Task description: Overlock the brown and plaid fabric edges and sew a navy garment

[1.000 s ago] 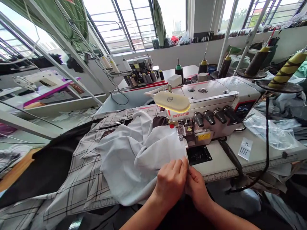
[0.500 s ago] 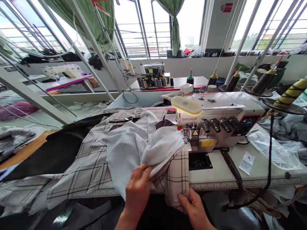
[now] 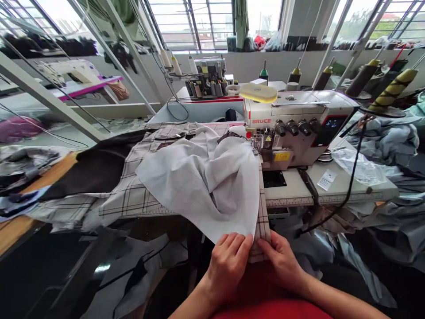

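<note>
My left grip (image 3: 230, 257) is closed on the near end of the white cloth (image 3: 186, 177); my right grip (image 3: 283, 259), just beside it, pinches the plaid (image 3: 263, 217) at its outer edge. The plaid shows as a strip right of the cloth, and both edges run lengthwise, nearly straight, from my grips up to the machine (image 3: 299, 133). Its foot (image 3: 255, 149) lies straight ahead, well apart from me. Both layers overhang the front of the surface (image 3: 294, 186).

2 hands (image 3: 229, 259), 1 gry cloth (image 3: 186, 173), 1 BRUCE mach. (image 3: 257, 113), 4 blk knobs (image 3: 292, 127), 1 wht tag (image 3: 327, 179).
</note>
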Available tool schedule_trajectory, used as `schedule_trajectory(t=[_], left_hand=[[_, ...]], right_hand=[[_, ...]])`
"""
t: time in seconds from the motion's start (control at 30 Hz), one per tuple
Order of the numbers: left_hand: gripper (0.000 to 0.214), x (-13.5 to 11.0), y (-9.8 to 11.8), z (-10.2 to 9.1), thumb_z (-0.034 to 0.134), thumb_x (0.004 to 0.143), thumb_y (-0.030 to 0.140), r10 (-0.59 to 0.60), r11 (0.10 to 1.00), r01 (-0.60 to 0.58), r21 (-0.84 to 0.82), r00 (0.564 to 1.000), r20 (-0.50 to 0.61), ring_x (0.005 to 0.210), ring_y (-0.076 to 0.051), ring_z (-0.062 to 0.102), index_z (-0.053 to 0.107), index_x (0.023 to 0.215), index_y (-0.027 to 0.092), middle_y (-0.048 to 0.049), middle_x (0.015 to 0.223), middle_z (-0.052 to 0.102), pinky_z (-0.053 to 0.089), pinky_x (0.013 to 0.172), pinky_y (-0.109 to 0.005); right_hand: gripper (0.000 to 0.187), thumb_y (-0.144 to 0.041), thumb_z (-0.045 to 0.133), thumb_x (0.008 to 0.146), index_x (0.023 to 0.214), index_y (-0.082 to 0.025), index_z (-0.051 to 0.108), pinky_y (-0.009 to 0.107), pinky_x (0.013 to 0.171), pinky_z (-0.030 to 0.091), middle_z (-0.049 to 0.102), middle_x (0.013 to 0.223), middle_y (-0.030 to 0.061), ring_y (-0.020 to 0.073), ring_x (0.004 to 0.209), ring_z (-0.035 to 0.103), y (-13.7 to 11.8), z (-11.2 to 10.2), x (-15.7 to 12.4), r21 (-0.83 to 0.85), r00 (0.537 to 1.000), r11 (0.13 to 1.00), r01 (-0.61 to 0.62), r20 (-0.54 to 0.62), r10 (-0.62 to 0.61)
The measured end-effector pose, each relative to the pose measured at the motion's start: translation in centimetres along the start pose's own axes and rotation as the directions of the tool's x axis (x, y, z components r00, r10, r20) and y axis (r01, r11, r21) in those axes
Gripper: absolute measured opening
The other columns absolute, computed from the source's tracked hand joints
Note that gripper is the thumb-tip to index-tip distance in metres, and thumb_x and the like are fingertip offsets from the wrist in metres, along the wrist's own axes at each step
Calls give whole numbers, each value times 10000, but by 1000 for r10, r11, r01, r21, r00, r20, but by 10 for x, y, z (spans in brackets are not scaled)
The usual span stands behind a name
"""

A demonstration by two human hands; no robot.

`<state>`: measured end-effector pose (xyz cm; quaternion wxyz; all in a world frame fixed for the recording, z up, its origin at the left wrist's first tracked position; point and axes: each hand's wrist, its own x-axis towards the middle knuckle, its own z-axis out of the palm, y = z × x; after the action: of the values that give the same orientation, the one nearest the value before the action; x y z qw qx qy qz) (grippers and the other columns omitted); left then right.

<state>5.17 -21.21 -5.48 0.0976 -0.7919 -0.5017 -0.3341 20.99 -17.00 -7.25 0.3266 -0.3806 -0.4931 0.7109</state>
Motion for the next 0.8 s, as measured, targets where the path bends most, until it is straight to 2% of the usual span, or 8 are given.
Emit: schedule_trajectory(t=[0.1,0.2,0.3,0.4,0.53,0.63,0.73,0.8], left_hand=[[174,-12,11,-1,491,855,78,-6,1000,6,-4,992,-124,731,-140,602,580,994,134,-30,754,654,420,730,-288],[165,-12,23,-10,512,838,73,19,999,-26,-28,977,-211,750,-135,605,599,950,155,-21,755,657,423,762,-293],[211,-9,34,-12,521,829,63,68,996,-79,-43,974,-217,776,-147,605,605,1007,137,-37,784,661,442,786,-304],[224,-7,41,-12,505,845,73,109,992,-120,-43,972,-207,824,-160,603,599,1044,119,-57,824,663,453,823,-319],[201,-4,45,-13,494,849,70,91,989,-116,-92,967,-237,832,-157,592,611,996,141,-52,837,659,458,820,-318],[214,-3,44,-16,521,828,68,77,991,-97,-93,977,-200,835,-160,586,613,1008,137,-55,843,654,461,814,-309],[232,-4,39,-20,553,827,105,141,989,-146,-38,984,-113,897,-177,587,603,1053,122,-64,887,659,445,857,-324],[218,-4,36,-23,542,840,104,176,984,-179,-22,979,-103,895,-169,593,604,1048,132,-49,871,665,433,852,-320]], right_hand=[[296,-424,582,839,867,-135,644,236,624,416,586,739,20,122,665,481,4,-4,-17,-60,999,998,3,-35,-5],[301,-424,584,832,737,-141,621,219,559,343,512,638,-11,100,597,409,1,-2,-30,-132,997,989,72,-22,-76],[364,-424,558,839,606,-144,550,222,544,295,442,582,-23,90,576,360,-6,2,-39,-230,985,960,161,-17,-169],[406,-433,527,838,547,-155,478,229,514,250,380,531,-32,83,537,307,-12,5,-45,-250,985,955,162,-14,-171],[405,-410,536,801,498,-166,423,233,495,217,356,462,-41,73,491,271,-22,6,-50,-174,996,981,88,34,-83],[364,-362,504,773,480,-172,402,229,464,183,349,415,-46,63,439,250,-30,0,-49,5,992,999,-31,123,31],[395,-451,389,807,552,-168,492,224,415,136,304,368,-60,60,360,205,-37,-8,-48,174,921,948,-267,335,198],[502,-520,294,843,723,-147,608,217,390,121,286,357,-73,64,331,167,-41,-11,-48,131,872,930,-342,413,262]])
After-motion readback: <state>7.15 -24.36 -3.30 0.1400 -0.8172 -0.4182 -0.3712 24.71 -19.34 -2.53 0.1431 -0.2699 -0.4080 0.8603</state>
